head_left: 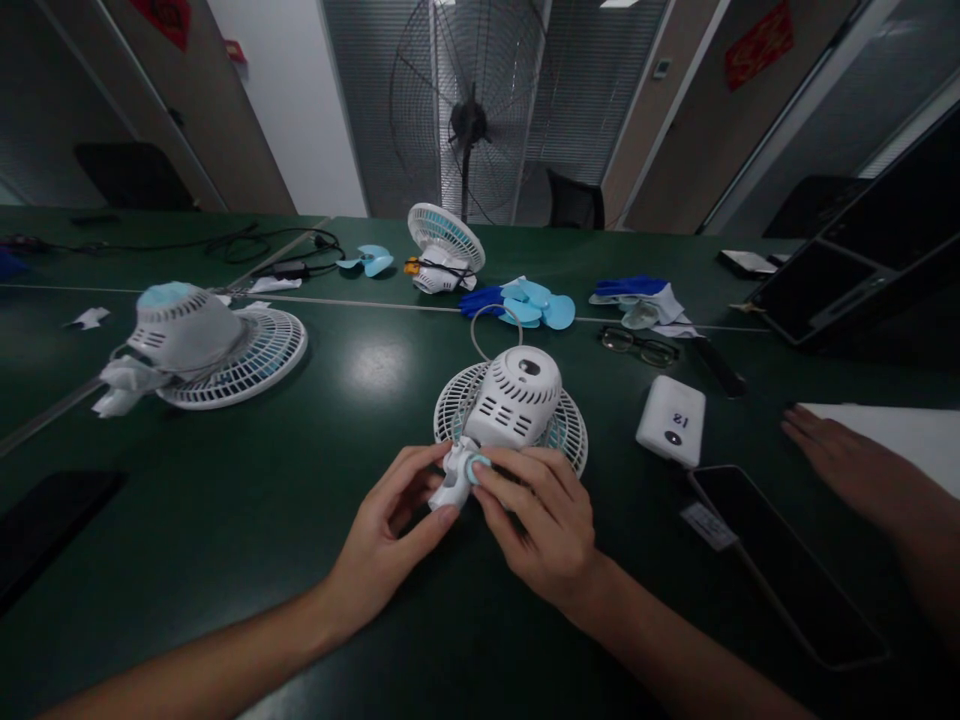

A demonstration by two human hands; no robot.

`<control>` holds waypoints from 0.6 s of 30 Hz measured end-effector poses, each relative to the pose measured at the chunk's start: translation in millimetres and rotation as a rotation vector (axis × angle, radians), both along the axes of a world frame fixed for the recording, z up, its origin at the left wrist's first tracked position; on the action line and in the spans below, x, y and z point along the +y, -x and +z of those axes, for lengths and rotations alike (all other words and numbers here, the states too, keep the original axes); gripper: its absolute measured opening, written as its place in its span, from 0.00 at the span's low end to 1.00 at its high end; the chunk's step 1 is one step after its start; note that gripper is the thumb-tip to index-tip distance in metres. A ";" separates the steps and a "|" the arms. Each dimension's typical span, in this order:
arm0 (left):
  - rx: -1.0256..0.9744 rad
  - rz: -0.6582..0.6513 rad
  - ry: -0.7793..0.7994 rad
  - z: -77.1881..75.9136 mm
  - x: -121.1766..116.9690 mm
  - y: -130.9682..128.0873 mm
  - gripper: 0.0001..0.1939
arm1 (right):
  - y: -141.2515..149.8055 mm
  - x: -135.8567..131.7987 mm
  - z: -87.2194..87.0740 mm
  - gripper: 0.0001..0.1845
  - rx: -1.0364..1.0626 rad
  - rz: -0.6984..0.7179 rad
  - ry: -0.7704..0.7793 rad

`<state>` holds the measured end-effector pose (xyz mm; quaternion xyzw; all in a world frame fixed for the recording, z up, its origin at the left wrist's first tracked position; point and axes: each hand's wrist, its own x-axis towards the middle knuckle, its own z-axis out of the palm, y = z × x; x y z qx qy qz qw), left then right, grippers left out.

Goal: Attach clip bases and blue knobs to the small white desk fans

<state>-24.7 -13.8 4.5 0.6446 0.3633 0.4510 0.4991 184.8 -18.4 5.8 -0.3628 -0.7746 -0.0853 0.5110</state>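
A small white fan (517, 400) lies grille-down on the dark green table, its slotted motor housing facing up. Its white neck bracket (452, 488) points toward me. My left hand (397, 510) grips this bracket from the left, thumb below and fingers above. On the bracket's right side, my right hand (536, 515) pinches a round light-blue knob (475, 467) between thumb and fingers. The fan's grille (574, 430) shows around the housing, partly covered by my right hand. A thin cable (480, 325) loops up behind the housing.
Another fan (187, 340) lies at left, a third (446, 250) farther back. Blue fan blades (540, 304), gloves (641, 300), glasses (637, 346), a white power bank (673, 420) and a phone (787, 565) are around. At right, another person's hand (847, 460) rests by white paper.
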 end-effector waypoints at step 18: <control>0.155 -0.086 -0.117 6.1 11.8 1.2 0.19 | 0.2 -1.6 -5.6 0.13 -0.026 0.014 0.081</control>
